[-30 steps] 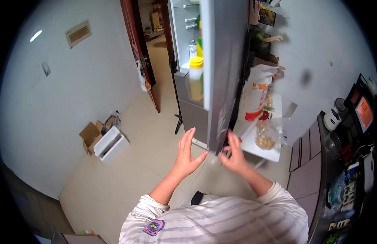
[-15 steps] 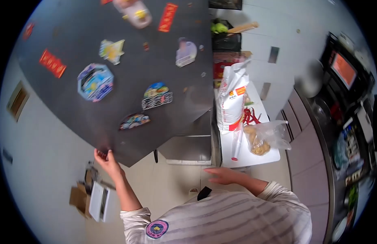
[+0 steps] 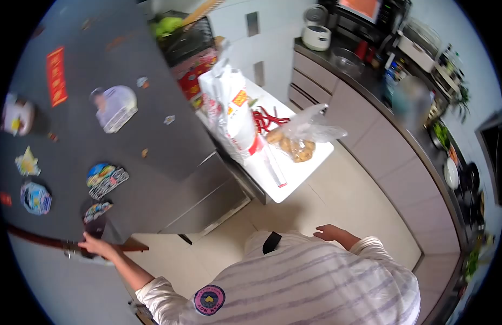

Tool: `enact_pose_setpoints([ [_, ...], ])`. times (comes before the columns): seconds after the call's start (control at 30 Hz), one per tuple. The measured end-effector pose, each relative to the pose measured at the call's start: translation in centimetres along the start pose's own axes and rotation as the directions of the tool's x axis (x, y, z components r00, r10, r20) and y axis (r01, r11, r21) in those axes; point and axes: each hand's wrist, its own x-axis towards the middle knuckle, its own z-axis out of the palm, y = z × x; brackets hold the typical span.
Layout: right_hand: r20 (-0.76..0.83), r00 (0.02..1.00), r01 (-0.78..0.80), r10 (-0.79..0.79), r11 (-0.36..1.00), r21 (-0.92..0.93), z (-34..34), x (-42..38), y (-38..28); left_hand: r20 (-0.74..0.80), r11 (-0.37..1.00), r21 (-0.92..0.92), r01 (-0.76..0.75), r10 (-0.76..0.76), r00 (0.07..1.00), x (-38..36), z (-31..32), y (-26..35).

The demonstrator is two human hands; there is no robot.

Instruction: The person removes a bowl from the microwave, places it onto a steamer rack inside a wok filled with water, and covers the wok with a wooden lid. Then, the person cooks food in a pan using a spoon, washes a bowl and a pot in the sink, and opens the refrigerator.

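My left hand is at the lower edge of a dark-grey refrigerator, its fingers stretched out and nothing seen in them. Right by those fingertips are a metal fitting and a brown wooden edge. Close above the hand sit a fan-shaped magnet and a colourful magnet. On my other side, my right hand hangs free over the floor, fingers loosely extended and apart from everything.
A white board-like top bears a large white sack, red chillies and a clear bag of brownish lumps. The kitchen counter curves along the right, with a rice cooker and pans.
The view has swung right, showing more of the counter. My left hand has moved from the refrigerator's corner to beside the brown edge and metal fitting; my right hand stays free.
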Motion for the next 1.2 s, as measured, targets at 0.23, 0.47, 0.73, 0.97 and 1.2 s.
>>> enact_pose_setpoints([
  [0.23, 0.001, 0.972, -0.234, 0.236, 0.964, 0.123, 4.7, -6.4, 6.2, -0.074, 0.963, 0.270, -0.018, 0.039, 0.996, 4.3, 3.7, -4.0],
  [0.47, 0.087, 0.911, -0.410, 0.402, 0.872, 0.266, 11.9, -10.3, 15.4, 0.015, 0.914, 0.181, 0.362, -0.371, 0.929, 0.2, 3.1, -5.2],
  [0.73, 0.077, 0.827, -0.485, 0.556, 0.639, 0.596, 19.9, -21.8, 27.3, 0.938, 0.966, 0.160, -0.206, -0.213, -0.273, -47.0, -3.2, -9.3],
  [0.97, 0.117, 0.718, -0.473, 0.686, 0.358, 0.805, 25.8, -29.2, 33.9, 0.610, 0.930, -0.040, -0.365, -0.267, -0.746, -76.0, 0.9, 11.4],
  [1.2, -0.051, 0.615, -0.292, 0.787, 0.287, 0.912, 20.9, -33.8, 39.6, 0.404, 0.860, -0.306, -0.409, -0.271, -0.873, -96.1, 1.8, 23.7],
])
